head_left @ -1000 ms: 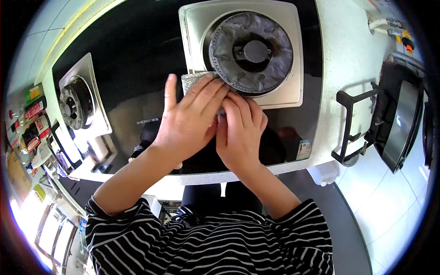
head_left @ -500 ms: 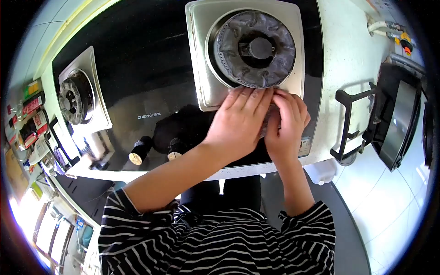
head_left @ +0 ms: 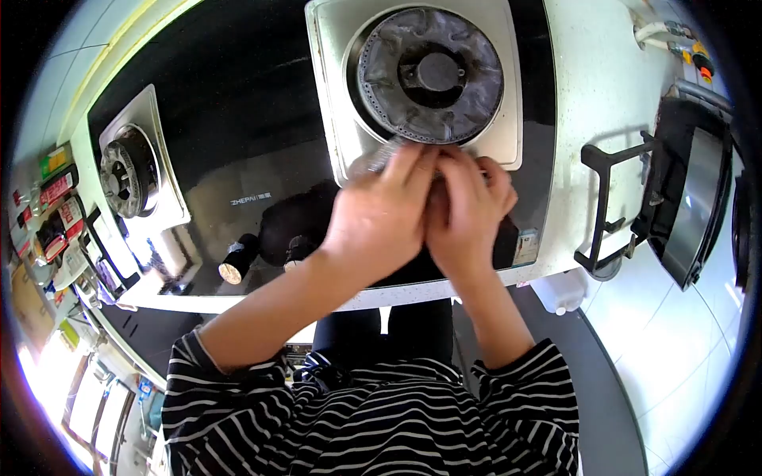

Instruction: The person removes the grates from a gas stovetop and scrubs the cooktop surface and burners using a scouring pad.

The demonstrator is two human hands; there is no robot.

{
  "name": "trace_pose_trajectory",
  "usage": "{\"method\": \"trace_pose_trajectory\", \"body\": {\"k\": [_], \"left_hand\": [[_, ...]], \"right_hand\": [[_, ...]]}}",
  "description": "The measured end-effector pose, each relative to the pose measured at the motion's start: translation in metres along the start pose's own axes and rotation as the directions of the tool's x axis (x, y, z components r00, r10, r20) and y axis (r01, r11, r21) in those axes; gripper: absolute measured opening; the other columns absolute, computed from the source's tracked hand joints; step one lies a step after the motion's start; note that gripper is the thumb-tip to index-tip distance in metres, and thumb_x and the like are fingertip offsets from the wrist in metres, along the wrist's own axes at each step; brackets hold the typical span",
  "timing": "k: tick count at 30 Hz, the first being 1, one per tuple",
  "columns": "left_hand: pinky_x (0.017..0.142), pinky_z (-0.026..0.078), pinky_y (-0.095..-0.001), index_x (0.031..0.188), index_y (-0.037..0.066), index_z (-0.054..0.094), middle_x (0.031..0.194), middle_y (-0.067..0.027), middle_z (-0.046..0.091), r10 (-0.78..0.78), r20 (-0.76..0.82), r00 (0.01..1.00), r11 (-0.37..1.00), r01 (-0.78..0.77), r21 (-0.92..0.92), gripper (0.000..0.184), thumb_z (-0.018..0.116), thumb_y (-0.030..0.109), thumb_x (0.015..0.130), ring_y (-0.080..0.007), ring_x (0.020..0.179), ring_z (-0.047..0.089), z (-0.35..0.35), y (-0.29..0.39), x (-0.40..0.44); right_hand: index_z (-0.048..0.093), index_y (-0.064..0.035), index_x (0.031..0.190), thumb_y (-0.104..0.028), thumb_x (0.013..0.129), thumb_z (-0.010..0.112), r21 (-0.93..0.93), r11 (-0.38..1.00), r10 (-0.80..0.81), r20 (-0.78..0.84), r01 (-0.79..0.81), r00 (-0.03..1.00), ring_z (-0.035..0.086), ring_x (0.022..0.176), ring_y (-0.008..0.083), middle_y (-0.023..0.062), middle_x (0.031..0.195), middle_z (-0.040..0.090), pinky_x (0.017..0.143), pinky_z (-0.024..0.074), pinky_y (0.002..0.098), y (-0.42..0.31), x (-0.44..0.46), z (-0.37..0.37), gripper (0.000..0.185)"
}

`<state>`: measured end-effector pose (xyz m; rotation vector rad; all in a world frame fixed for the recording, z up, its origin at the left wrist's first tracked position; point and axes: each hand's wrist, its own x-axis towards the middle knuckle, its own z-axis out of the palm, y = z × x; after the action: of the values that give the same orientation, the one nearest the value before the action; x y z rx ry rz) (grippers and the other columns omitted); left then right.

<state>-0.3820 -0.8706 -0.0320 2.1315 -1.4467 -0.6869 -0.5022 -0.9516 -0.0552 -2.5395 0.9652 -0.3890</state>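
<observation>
Your hands have just slid slightly toward 9 o'clock, and the silvery cloth [head_left: 379, 157] now peeks out at the burner's [head_left: 437, 73] 7 o'clock, over the metal plate [head_left: 329, 95]. So the contact shifts along the plate's near side. Left hand [head_left: 377, 218] and right hand [head_left: 467, 213] sit pressed together at 6 o'clock, fingers bunched; blur, can't tell if either pinches the cloth.

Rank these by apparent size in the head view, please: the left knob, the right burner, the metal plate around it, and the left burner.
1. Metal plate, partly covered
2. Right burner
3. Left burner, seen at an angle
4. Left knob
</observation>
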Motion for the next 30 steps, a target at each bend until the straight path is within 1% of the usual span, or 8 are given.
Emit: {"method": "trace_pose_trajectory", "body": {"k": [4,11,14,17,23,25,27,30], "left_hand": [[0.067,0.061,-0.0346,0.138,0.001,0.052,0.135,-0.0142,0.055,-0.007,0.011,1.0,0.999,0.007,-0.054,0.063,0.068,0.012,0.077,-0.03,0.095,0.07,0.017,0.016,0.007],[0.064,0.059,-0.0347,0.132,0.008,0.06,0.135,-0.0083,0.062,0.085,0.059,0.995,0.983,-0.093,0.155,0.057,0.069,0.011,0.076,-0.0242,0.078,0.072,-0.03,-0.035,-0.004],[0.067,0.058,-0.0354,0.128,0.01,0.064,0.132,-0.0062,0.064,0.203,-0.036,0.979,0.971,-0.197,0.137,0.053,0.066,0.006,0.075,-0.0275,0.077,0.071,-0.043,-0.062,0.005],[0.061,0.057,-0.0313,0.12,0.007,0.066,0.127,-0.0051,0.066,0.135,-0.086,0.987,0.981,-0.121,0.151,0.047,0.067,0.01,0.073,-0.0208,0.069,0.07,-0.038,-0.049,0.002],[0.077,0.061,-0.0406,0.139,0.007,0.053,0.138,-0.0159,0.059,-0.003,-0.016,1.0,0.998,0.001,-0.07,0.064,0.063,0.008,0.076,-0.0355,0.095,0.071,-0.004,-0.004,-0.003],[0.081,0.06,-0.0431,0.142,0.004,0.049,0.137,-0.0189,0.058,-0.019,-0.023,1.0,0.981,0.014,-0.192,0.066,0.062,0.007,0.077,-0.0344,0.103,0.069,0.015,0.007,0.002],[0.078,0.06,-0.0414,0.139,0.004,0.051,0.135,-0.0171,0.059,-0.062,0.02,0.998,0.98,0.064,-0.188,0.063,0.063,0.007,0.078,-0.0328,0.101,0.07,0.016,0.013,0.004],[0.068,0.06,-0.0362,0.135,0.004,0.055,0.136,-0.013,0.06,0.048,-0.032,0.998,0.998,-0.047,0.029,0.06,0.066,0.009,0.077,-0.0288,0.088,0.071,0.005,-0.007,-0.001]], "right_hand": [[0.061,-0.0111,0.114,-0.001,0.073,0.057,-0.004,1.0,-0.011,-0.005,0.011,1.0,0.051,0.116,0.0326,0.0031,0.128,0.066,0.098,0.0319,0.0483,0.024,0.008,-0.012,0.043],[0.06,-0.0109,0.121,-0.003,0.079,0.06,0.082,0.996,0.035,0.042,-0.038,0.998,0.051,0.115,0.0358,0.0075,0.129,0.063,0.098,0.035,0.0474,-0.03,0.0,0.013,0.043],[0.056,-0.0111,0.132,-0.01,0.081,0.066,0.121,0.991,0.048,0.039,-0.053,0.998,0.05,0.117,0.0347,0.009,0.137,0.058,0.101,0.0344,0.0476,-0.053,0.003,0.028,0.052],[0.058,-0.0112,0.131,-0.012,0.082,0.066,0.09,0.995,0.041,0.034,-0.043,0.999,0.05,0.117,0.0336,0.0079,0.136,0.059,0.101,0.0344,0.0469,-0.051,0.002,0.031,0.05],[0.06,-0.013,0.12,-0.012,0.075,0.065,-0.065,0.996,-0.051,0.037,0.053,0.998,0.051,0.118,0.0333,0.0042,0.131,0.064,0.098,0.032,0.0502,0.006,-0.001,-0.001,0.046],[0.059,-0.0111,0.121,-0.009,0.074,0.063,-0.101,0.992,-0.07,0.05,0.075,0.996,0.05,0.119,0.0339,0.0039,0.132,0.064,0.1,0.0306,0.0503,0.025,0.004,-0.012,0.047],[0.059,-0.0102,0.121,-0.008,0.073,0.062,-0.089,0.993,-0.072,0.036,0.075,0.997,0.05,0.12,0.0347,0.0052,0.131,0.064,0.1,0.0304,0.0506,0.027,0.005,-0.01,0.048],[0.059,-0.0098,0.122,-0.007,0.073,0.061,-0.023,0.998,-0.058,0.04,0.059,0.998,0.049,0.12,0.0358,0.0067,0.13,0.064,0.101,0.0303,0.0507,0.012,0.003,-0.003,0.049]]}}
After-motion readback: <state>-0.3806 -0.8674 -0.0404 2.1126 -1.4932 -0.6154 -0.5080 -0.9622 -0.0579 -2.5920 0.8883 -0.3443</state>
